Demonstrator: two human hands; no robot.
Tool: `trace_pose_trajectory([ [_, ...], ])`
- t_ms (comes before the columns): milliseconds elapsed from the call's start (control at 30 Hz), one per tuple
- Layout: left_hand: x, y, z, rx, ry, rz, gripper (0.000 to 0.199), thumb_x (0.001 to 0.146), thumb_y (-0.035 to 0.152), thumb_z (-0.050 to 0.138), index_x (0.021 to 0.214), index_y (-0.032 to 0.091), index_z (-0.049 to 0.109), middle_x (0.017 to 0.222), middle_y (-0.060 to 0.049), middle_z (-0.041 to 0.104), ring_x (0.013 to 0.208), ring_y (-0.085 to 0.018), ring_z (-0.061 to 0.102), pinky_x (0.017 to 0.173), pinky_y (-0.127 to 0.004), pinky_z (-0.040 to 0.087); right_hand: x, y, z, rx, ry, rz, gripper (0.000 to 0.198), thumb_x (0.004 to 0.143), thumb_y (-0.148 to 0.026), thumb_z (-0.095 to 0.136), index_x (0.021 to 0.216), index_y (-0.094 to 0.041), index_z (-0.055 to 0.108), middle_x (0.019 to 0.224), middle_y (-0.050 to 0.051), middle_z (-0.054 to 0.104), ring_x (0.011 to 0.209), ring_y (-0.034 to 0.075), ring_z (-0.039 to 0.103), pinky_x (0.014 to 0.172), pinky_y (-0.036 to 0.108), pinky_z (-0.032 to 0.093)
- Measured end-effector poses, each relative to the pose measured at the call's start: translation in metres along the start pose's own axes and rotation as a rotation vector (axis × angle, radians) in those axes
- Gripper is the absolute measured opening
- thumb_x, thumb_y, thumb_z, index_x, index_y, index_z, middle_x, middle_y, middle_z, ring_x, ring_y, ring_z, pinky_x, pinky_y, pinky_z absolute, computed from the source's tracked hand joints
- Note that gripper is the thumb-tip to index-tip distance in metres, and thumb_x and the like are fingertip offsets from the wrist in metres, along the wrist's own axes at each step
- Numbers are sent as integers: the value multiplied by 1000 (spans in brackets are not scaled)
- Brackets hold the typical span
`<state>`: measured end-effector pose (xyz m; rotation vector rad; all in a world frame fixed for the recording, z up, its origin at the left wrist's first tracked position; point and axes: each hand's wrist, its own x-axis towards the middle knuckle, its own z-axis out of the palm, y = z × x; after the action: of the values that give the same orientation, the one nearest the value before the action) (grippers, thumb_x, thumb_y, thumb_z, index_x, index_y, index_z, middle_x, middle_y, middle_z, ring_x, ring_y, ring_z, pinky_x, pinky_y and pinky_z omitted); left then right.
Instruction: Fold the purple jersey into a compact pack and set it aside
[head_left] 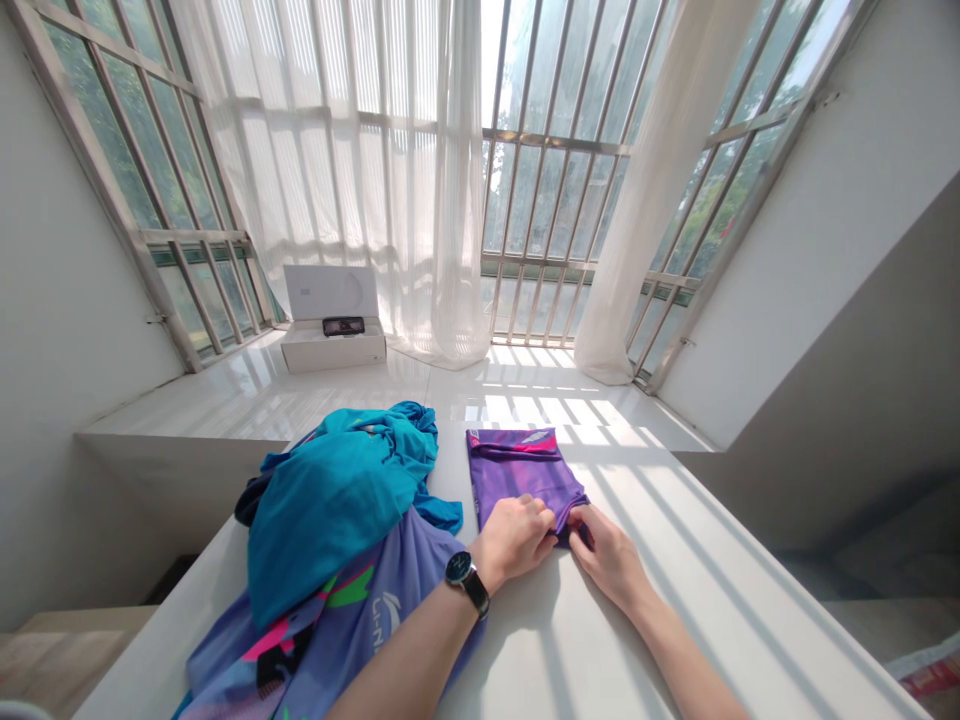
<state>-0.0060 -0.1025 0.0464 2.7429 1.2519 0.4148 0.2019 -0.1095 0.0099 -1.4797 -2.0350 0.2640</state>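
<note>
A purple shirt (517,480) with pink markings lies folded into a compact rectangle on the white table (720,620). At its near edge, my left hand (517,540) has its fingers curled closed on the fabric. My right hand (604,555) pinches the near right corner, close beside the left. The fingertips of both hands are partly hidden in the cloth. Left of the folded shirt is a loose heap: a crumpled teal garment (330,510) lies over a blue-violet shirt (405,560) with white lettering. A dark watch (466,580) is on my left wrist.
On the tiled sill (450,385) behind the table stands an open white box (334,350) with a black phone-like device (343,326) on it. White curtains (420,200) hang before barred windows. A sloping wall (795,250) rises at the right.
</note>
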Motion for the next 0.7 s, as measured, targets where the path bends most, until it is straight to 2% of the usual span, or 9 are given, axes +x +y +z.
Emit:
trace_pose_trajectory([
  [200, 1, -1, 5, 45, 20, 42, 16, 101, 31, 52, 98, 20, 62, 102, -5, 70, 96, -23, 67, 77, -31, 54, 1, 0, -1, 74, -42, -38, 24, 93, -29, 44, 93, -25, 68, 101, 7, 69, 82, 20, 69, 73, 31, 52],
  [467, 1, -2, 3, 53, 11, 46, 17, 102, 31, 51, 98, 19, 62, 101, -6, 70, 96, -22, 67, 77, -30, 54, 0, 0, 0, 22, -21, -35, 18, 88, -22, 45, 86, -24, 63, 86, 3, 66, 68, 16, 62, 66, 28, 48],
  [700, 1, -1, 2, 49, 17, 25, 16, 101, 30, 51, 97, 20, 63, 101, -6, 70, 95, -24, 67, 77, -32, 54, 1, -6, -2, 92, -6, -19, 25, 92, -33, 49, 91, -24, 72, 89, 5, 71, 63, 16, 61, 63, 28, 49],
])
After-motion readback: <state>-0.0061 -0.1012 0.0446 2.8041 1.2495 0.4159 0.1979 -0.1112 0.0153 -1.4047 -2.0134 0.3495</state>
